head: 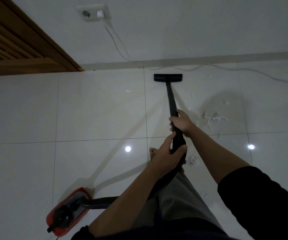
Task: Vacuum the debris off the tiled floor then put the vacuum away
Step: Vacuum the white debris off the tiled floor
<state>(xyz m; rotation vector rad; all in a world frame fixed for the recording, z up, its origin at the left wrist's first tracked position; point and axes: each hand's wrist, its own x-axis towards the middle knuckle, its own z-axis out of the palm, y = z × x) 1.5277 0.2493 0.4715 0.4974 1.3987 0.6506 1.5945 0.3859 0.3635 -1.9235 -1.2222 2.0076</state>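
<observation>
From the head view, the vacuuming step is underway: the right hand (pixel 181 121) and left hand (pixel 167 149) both wrap tightly round the black plastic vacuum wand (pixel 171 99), its flat floor nozzle (pixel 168 77) resting near the wall. The fluffy white debris (pixel 212 117) lies to the right, so the next sweep probably needs a rightward swing. The red canister vacuum (pixel 68 212) sits behind left.

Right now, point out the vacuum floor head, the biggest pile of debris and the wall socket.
vacuum floor head (pixel 168 77): head view, middle of the black nozzle.
debris pile (pixel 212 117): head view, centre of the white fluff.
wall socket (pixel 92 13): head view, middle of its plate.
</observation>
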